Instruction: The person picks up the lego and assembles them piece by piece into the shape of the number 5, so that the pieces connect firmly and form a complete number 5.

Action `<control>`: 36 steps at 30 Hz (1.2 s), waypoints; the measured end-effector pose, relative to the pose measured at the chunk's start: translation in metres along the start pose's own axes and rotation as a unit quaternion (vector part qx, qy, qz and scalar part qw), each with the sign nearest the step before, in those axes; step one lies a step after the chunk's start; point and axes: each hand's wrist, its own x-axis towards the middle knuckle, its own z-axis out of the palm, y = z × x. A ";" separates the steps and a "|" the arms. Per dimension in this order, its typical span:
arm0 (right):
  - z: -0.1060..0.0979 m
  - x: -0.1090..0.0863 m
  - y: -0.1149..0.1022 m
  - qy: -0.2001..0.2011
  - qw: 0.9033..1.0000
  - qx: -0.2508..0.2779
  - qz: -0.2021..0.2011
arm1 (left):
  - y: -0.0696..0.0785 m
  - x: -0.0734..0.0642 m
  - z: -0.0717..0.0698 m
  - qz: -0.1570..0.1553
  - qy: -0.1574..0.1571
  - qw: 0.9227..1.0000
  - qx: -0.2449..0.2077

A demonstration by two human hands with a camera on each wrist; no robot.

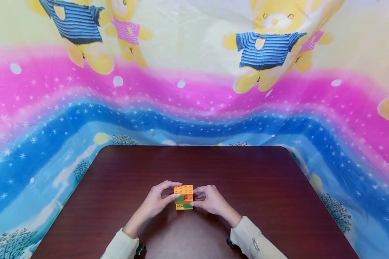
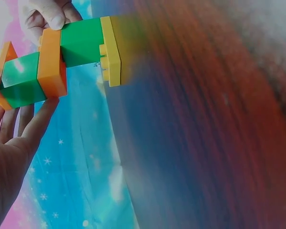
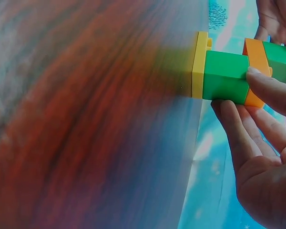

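A stack of toy building bricks stands upright between both hands. From the bottom it has a yellow plate [image 2: 113, 52], a green brick [image 2: 81, 43], an orange plate [image 2: 51, 62], a second green brick [image 2: 23, 81] and an orange top plate [image 1: 183, 189] with studs. My left hand [image 1: 158, 197] grips the upper part from the left, thumb in front and fingers around the back. On the other side my right hand [image 1: 211, 200] holds the lower part; its thumb lies by the middle orange plate, with fingertips under the lower green brick in the right wrist view.
The stack stands on a dark brown wooden table [image 1: 246, 172] with rounded far corners. A patterned curtain [image 1: 194, 93] with teddy bears and snowflakes hangs behind the table and along both sides. Light sleeves [image 1: 251, 235] cover the forearms.
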 end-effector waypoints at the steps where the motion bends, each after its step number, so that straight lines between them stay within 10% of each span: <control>1: 0.000 0.000 0.000 0.000 1.000 0.000 0.000 | 0.000 0.000 0.000 0.002 0.001 1.000 0.003; 36: 0.002 -0.002 0.001 -0.002 1.000 0.001 0.001 | -0.003 0.000 0.005 0.022 0.010 1.000 0.003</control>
